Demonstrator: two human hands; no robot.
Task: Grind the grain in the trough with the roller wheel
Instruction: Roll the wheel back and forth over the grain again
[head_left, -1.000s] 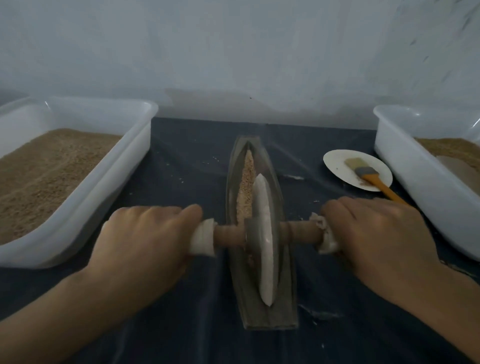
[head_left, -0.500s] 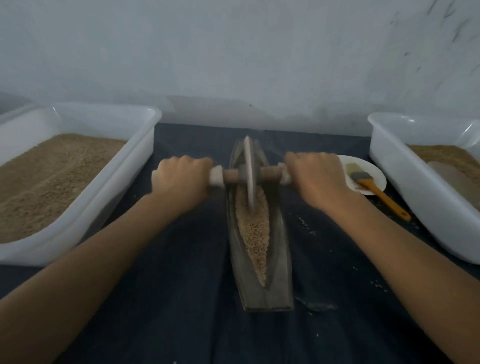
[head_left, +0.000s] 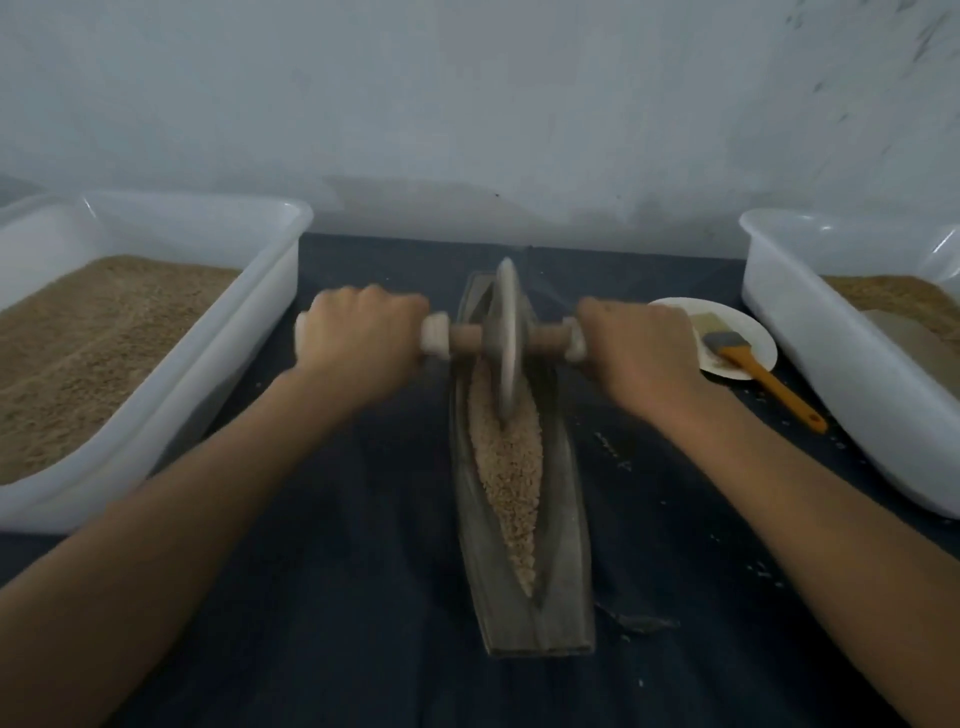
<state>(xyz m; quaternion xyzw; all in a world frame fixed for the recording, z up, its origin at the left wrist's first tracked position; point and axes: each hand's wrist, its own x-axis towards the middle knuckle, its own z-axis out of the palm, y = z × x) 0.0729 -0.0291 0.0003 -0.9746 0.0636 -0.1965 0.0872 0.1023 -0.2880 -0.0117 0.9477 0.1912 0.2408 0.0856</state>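
Grain, pale and coarse, lies heaped along the groove of the long grey boat-shaped trough on the dark cloth. I have the grey stone roller wheel standing on edge at the trough's far end, its wooden axle crossways. My left hand is wrapped tight round the white-padded left handle, my right hand likewise round the right one. My worry: uneven pressure between the two fists could tilt the disc, ride it up the groove wall and spill grain onto the cloth, or skid the trough toward the white paper plate.
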